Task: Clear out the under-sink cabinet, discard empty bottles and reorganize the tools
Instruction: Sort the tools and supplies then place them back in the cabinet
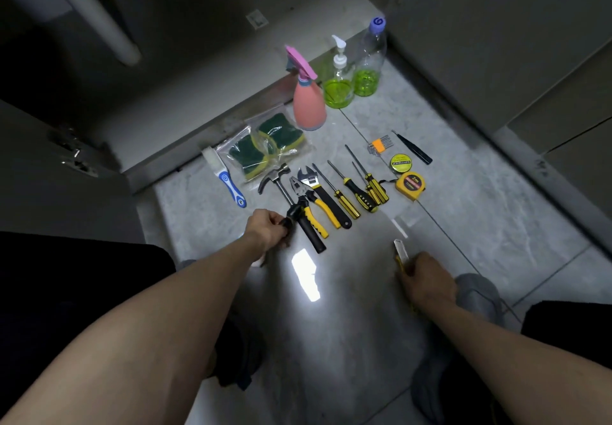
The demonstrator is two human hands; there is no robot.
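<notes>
On the grey tiled floor in front of the open under-sink cabinet, tools and bottles lie in rows. Far row, left to right: pink spray bottle, pump bottle and clear bottle, each of the last two holding a little green liquid and all three standing upright near the cabinet edge. Left of these, two bags of green and yellow sponges lie beside a blue-handled brush. Middle row, left to right: hammer, pliers, adjustable wrench, and several yellow and black screwdrivers, lying side by side with handles toward the person. Right of them lie a yellow tape measure, a roll of tape, a set of hex keys and a slim black tool. The left hand has its fingers curled around a small dark object just beside the hammer handle; what that object is cannot be told. The right hand, near right, grips a yellow utility knife, its white tip pointing away.
</notes>
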